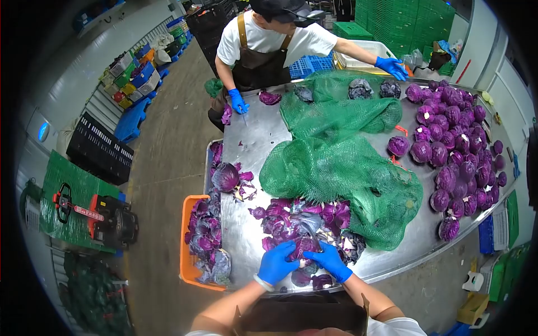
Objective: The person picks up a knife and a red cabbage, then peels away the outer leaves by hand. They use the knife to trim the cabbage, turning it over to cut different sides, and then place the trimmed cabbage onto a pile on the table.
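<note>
My left hand point(277, 264), in a blue glove, is closed on the left side of a red cabbage point(306, 245). From the other side my right hand point(332, 262), also gloved in blue, grips the same cabbage. It is held low over the near edge of the metal table point(246, 255). Loose purple leaves point(278, 219) lie heaped just beyond my hands, and more scraps point(322, 281) are at the table edge beneath them. A single cabbage point(225, 177) sits farther left. Green netting point(342, 173) spreads across the middle of the table.
Many trimmed cabbages point(448, 140) are piled on the right. An orange crate point(185, 246) full of leaves stands against the left edge. Across the table a co-worker point(269, 45) in blue gloves holds a thin tool, apparently a knife. A red pallet truck point(103, 215) stands at left.
</note>
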`<action>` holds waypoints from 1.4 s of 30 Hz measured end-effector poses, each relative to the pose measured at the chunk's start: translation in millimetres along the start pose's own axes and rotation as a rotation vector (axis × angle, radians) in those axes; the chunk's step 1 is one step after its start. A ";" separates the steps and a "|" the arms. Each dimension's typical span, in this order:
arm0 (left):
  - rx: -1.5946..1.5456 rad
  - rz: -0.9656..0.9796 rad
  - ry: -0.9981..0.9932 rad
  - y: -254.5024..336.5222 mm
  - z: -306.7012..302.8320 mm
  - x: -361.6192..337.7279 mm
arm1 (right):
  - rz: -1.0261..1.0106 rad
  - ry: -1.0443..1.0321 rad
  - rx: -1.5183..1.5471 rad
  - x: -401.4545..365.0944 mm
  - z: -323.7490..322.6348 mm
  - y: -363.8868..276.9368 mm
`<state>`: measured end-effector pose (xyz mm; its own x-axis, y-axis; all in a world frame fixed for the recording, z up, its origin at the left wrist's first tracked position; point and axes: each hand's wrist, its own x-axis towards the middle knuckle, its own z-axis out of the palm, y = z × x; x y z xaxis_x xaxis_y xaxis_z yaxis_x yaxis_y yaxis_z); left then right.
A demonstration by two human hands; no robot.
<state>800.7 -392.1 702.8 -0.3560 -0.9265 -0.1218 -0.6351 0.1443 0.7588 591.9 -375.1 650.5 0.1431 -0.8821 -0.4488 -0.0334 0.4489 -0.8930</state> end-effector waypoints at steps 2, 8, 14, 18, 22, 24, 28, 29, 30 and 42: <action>0.044 0.021 0.028 6.2 3.3 -3.1 | -0.079 0.032 0.033 0.4 2.6 -2.4; 0.255 0.195 0.189 8.3 18.8 0.3 | 0.106 -0.004 0.169 -0.4 -0.5 -0.4; 0.206 0.260 0.266 11.7 20.6 9.6 | 0.058 0.062 0.265 0.2 -0.7 3.4; -0.039 0.076 0.247 -32.2 -4.1 26.5 | 0.159 -0.063 0.341 -4.6 -15.7 -2.2; -0.350 0.147 0.033 -1.0 -29.1 30.3 | 0.110 -0.009 0.321 -4.3 -18.5 -10.7; -0.124 0.247 -0.019 6.2 -30.4 24.6 | 0.083 -0.032 0.279 -1.1 -16.9 -7.3; -0.056 0.201 -0.047 13.1 -29.5 21.7 | 0.080 -0.048 0.206 -2.4 -17.5 -20.1; -0.047 0.225 -0.046 9.2 -29.0 22.1 | 0.056 -0.043 0.177 -4.3 -17.7 -25.3; -0.038 0.247 -0.045 7.1 -28.3 21.5 | 0.033 -0.039 0.147 -6.2 -17.8 -30.1; -0.153 0.168 -0.057 -2.4 -14.5 13.7 | -0.150 0.077 -0.118 -12.9 -8.2 -4.4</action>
<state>807.2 -410.2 708.6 -0.4890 -0.8721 -0.0178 -0.4533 0.2367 0.8593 582.1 -366.8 660.0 0.0790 -0.9481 -0.3080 -0.1339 0.2961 -0.9457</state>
